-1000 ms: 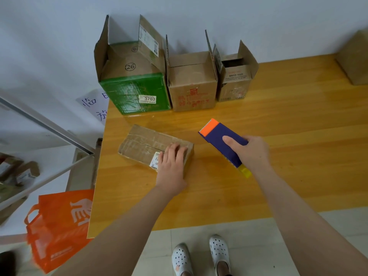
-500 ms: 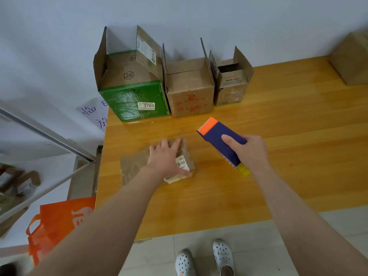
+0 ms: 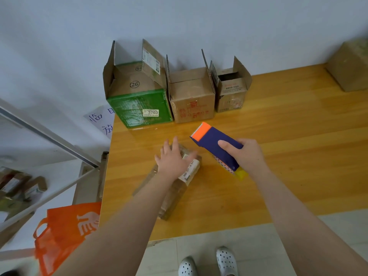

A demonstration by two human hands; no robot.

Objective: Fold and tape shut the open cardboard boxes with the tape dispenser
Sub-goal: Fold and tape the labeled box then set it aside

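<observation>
- At the centre of the frame our left hand (image 3: pixel 172 160) lies flat on the taped flat box (image 3: pixel 180 193), fingers straight and spread, palm pressing its far end beside the white label.
- That box has turned since a second ago: then it lay crosswise with its long side running left to right; now its length runs from the middle of the frame down toward the lower left and the near edge of the counter (image 3: pixel 288 166).
- Our left hand was at the box's right end a second ago; now it sits on the end farthest from us.
- Right of centre, our right hand (image 3: pixel 249 156) grips the tape dispenser (image 3: pixel 211 139), thumb laid across its navy body, orange end pointing up and left, yellow end toward our wrist. It is held above the counter just right of the flat box, much as before.
- Along the wall at upper centre three open boxes stand in a row as earlier, flaps up: the green box (image 3: pixel 139 108), the middle box (image 3: pixel 192 100) and the small box (image 3: pixel 231 94).
- At the lower left an orange bag (image 3: pixel 65 232) hangs beside the counter.
</observation>
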